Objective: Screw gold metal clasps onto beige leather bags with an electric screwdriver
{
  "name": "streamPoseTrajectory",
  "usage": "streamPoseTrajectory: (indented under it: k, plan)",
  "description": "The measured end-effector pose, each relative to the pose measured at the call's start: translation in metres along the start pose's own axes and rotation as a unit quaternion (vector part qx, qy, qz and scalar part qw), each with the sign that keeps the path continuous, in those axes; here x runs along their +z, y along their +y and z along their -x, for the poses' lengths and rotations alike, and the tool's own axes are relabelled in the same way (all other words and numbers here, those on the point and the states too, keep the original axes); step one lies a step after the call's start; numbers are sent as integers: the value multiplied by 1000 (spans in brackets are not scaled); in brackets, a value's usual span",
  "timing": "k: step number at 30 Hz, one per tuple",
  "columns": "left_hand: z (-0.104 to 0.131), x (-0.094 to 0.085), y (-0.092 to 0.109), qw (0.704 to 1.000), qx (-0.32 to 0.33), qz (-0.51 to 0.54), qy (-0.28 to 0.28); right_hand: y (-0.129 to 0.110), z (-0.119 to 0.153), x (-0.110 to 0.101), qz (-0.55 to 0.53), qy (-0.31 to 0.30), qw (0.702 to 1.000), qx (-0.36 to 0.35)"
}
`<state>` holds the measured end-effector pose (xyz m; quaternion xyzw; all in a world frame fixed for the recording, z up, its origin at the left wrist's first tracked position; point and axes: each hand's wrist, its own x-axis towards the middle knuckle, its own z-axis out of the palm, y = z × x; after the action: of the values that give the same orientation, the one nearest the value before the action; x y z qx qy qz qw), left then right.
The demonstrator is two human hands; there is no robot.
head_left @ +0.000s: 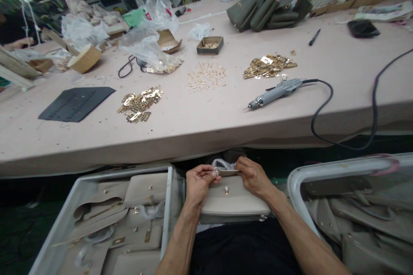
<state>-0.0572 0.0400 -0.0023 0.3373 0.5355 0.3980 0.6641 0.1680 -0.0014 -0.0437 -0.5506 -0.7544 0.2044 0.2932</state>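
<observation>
Left hand (pixel 197 184) pinched on the left end of a taupe strip (pixel 228 172), right hand (pixel 254 177) closed on its other end, both lower centre; exact fingertip contact too small for me to call. Beige bag (pixel 238 205) sits below the strip, by the dark clothing (pixel 241 249). Risk, my read: bag could slide or tip if the person shifts, since both hands look busy at the strip; loose clear plastic (pixel 222 163) there could snag a finger. Containers: grey bin (pixel 167 204) lower left, beige bag parts (pixel 146 187) with gold fittings (pixel 147 236); pale tub (pixel 294 180) lower right, taupe pieces (pixel 364 245); small dark box (pixel 206 51) upper centre, tiny gold bits (pixel 211 45); clear sack (pixel 150 51) left of it, metal parts (pixel 164 67), details blurred
</observation>
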Motion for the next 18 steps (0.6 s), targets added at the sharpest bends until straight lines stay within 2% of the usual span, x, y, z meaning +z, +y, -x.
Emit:
streamPoseTrajectory:
  k: [5,12,15,18]
  plan:
    - [-2,-2,-2,998,42,-55,5,-1,-1,1,8,-6,1000,0]
    - [-2,1,-3,989,57,-136,-13,-3,-1,0,25,-8,1000,-8]
    - [-3,3,-7,984,92,-151,28,-2,-1,1,25,-8,1000,-10]
    - [-6,-3,-8,973,143,-136,119,-4,-2,1,11,-1,1000,-16]
